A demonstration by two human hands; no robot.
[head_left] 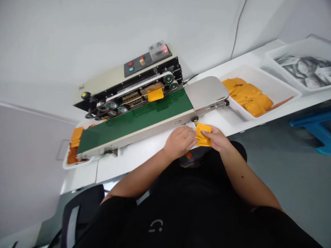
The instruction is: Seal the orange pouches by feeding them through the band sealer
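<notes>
In front of my body, above the table's front edge, is a small yellow pouch [205, 132]. My right hand [217, 137] grips its right side, thumb on top. Fingers curled, my left hand [180, 142] meets the pouch's left edge in what looks like a pinch; its fingertips are partly hidden. Just beyond my hands stands a band sealing machine [103, 81] with a green conveyor belt [134, 120]. Another yellow pouch [155, 95] sits in the machine's sealing band, its body hanging over the belt.
A white bin [281, 82] with several yellow pouches stands right of the metal end plate [207, 90]. Farther right, another bin [271, 53] contains grey-and-white packets. Orange pouches [76, 136] lie in a bin at the belt's left end. A blue stool [310, 124] stands right.
</notes>
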